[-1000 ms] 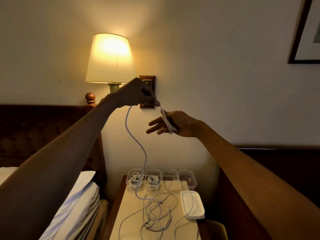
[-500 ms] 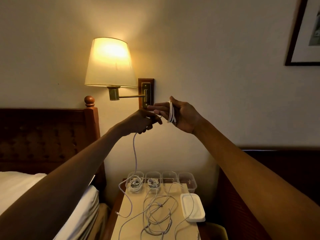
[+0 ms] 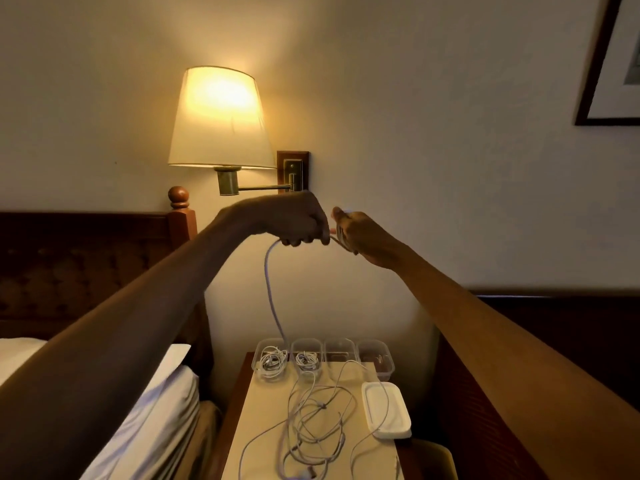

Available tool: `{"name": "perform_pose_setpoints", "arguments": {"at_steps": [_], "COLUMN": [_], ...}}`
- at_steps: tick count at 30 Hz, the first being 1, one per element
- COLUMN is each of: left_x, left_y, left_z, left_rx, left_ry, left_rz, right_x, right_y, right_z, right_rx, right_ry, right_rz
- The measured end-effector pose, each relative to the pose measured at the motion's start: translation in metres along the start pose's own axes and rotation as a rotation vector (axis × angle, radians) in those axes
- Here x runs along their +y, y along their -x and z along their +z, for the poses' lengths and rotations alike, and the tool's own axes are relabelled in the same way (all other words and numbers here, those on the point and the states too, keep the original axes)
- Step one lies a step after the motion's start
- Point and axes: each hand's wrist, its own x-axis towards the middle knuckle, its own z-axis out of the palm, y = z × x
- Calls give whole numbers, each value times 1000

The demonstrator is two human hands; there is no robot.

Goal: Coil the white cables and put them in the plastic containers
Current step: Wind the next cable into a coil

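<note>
The left grip (image 3: 298, 220), a bare hand with fingers curled downward into a fist, is closed round a white cable (image 3: 271, 292) and nearly touches the right grip (image 3: 365, 239). The right grip holds a small bundle of loops (image 3: 341, 234) of that same cable wound about its fingers, thumb raised above them; a short taut stretch joins the two. From the left fist the cable drops in a smooth, pale, faintly bluish curve toward the table (image 3: 266, 400) below. It passes in front of the leftmost of four clear plastic containers (image 3: 341, 355) set in a row along the table's back edge. The two left ones each hold a coiled white cable. Nearer lies a loose tangle of thin white cables (image 3: 320, 415), with a white lid (image 3: 386, 410) just beside it on the right.
</note>
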Motion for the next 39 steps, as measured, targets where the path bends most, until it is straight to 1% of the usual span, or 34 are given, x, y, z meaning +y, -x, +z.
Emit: {"name": "perform_pose_setpoints", "arguments": {"at_steps": [3,5,8,11,13,16,18,21,22,24,26,29,32,35,37,38,39], "left_x": [-3,-9,-20,-32,-39,-46,-50,-51,-51,-45,-38,-26,-13,-1,4,5,5], "left_y": [1,-2,-4,-4,-3,2,2,-2,-4,-8,-11,-16,-17,-13,-10,-8,-6], "left_z": [-17,-24,-26,-22,-15,-2,10,30,36,47,55,61,56,44,32,26,20], "left_rx": [127,198,320,469,500,473,439,372,346,290,208,94,86,43,58,65,64], "left_ry": [-125,-192,-156,-85,-39,-3,5,252,320,324,266,127,-36,-166,-216,-222,-222], "left_rz": [116,145,181,216,224,226,210,-5,-35,-42,-42,-30,16,56,96,116,129], "right_x": [6,9,6,-2,-8,-15,-17,-17,-19,-21,-22,-21,-15,-7,-5,-4,-3], "right_y": [6,10,19,24,25,25,23,19,18,16,15,12,8,9,12,14,14], "right_z": [1,2,6,9,9,4,-3,-10,-11,-11,-12,-18,-17,-9,-5,-3,-3], "right_rx": [-181,-289,-422,-493,-544,-543,-506,-408,-371,-282,-180,-41,-22,28,68,62,21], "right_ry": [-128,-184,-260,-487,-636,-874,-978,-1051,-1043,-999,-948,-768,-558,-253,-42,25,60], "right_rz": [104,131,91,132,142,108,83,51,30,-4,-27,-51,-37,-37,-39,-49,-43]}}
